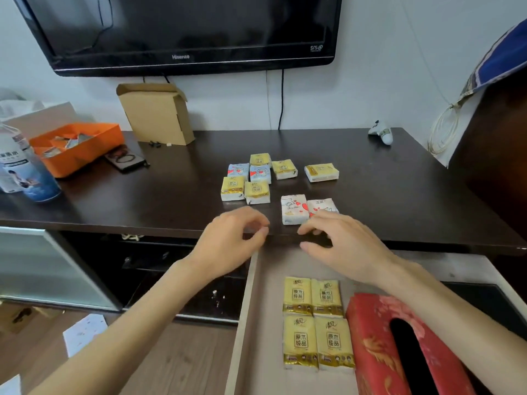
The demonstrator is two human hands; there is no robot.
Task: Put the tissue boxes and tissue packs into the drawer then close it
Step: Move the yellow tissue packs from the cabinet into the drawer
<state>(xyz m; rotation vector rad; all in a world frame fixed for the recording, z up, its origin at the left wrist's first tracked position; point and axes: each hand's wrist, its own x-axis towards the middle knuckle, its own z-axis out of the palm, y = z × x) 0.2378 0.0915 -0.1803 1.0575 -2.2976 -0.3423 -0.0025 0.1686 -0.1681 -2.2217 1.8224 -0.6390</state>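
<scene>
1. The pale wooden drawer [245, 323] stands pulled out below the dark brown wooden surface [171, 201].
2. Inside it lie 4 yellow plastic-wrapped tissue packs [313, 323] in a 2-by-2 block, touching a red floral tissue box [376, 337] on their right.
3. More small tissue packs, yellow ones [245, 189] and white ones with red hearts [294, 209], lie on the surface.
4. The left hand [228, 243] hovers empty, fingers loosely curled.
5. The right hand [342, 246] is empty too, fingertips just beside the nearest white packs.
</scene>
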